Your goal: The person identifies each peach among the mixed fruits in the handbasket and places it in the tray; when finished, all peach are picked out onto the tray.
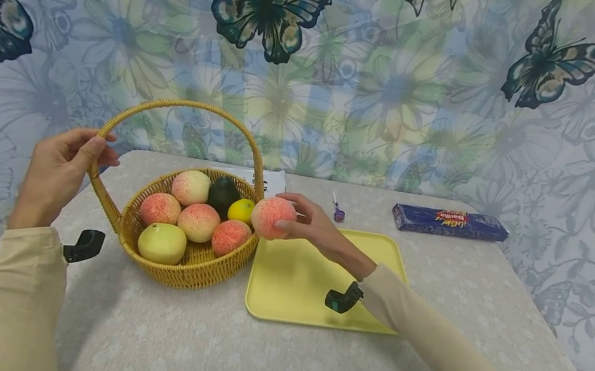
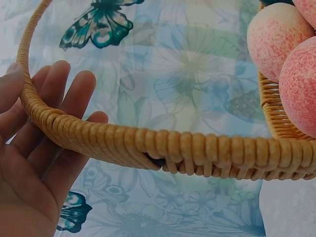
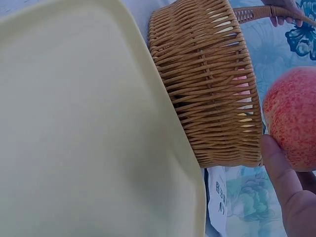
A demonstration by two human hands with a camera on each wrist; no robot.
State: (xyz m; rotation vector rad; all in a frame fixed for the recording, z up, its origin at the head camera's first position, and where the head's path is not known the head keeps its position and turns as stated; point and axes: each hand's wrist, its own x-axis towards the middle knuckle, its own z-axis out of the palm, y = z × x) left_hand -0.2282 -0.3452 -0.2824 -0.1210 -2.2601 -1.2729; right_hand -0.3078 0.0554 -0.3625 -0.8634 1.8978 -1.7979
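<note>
My left hand [image 1: 62, 166] pinches the left side of the arched handle [image 2: 123, 140] of a wicker basket [image 1: 186, 276], thumb on one side and fingers on the other. In my right hand [image 1: 312, 224] a pink speckled peach [image 1: 273, 218] is held between thumb and fingers, at the basket's right rim and above the tray's left edge. Inside the basket lie several more peaches [image 1: 198, 222], a pale green round fruit [image 1: 162, 243], a dark avocado-like fruit [image 1: 224, 195] and a small yellow fruit [image 1: 241, 211]. The right wrist view shows the held peach beside the basket's woven wall [image 3: 207, 89].
A yellow tray [image 1: 307, 286] lies right of the basket. Behind it are a wrapped lollipop [image 1: 338, 214] and, farther right, a blue Barilla pack [image 1: 449, 223]. A white printed packet [image 1: 274, 182] lies behind the basket. A butterfly-patterned curtain [image 1: 386, 97] hangs at the table's back.
</note>
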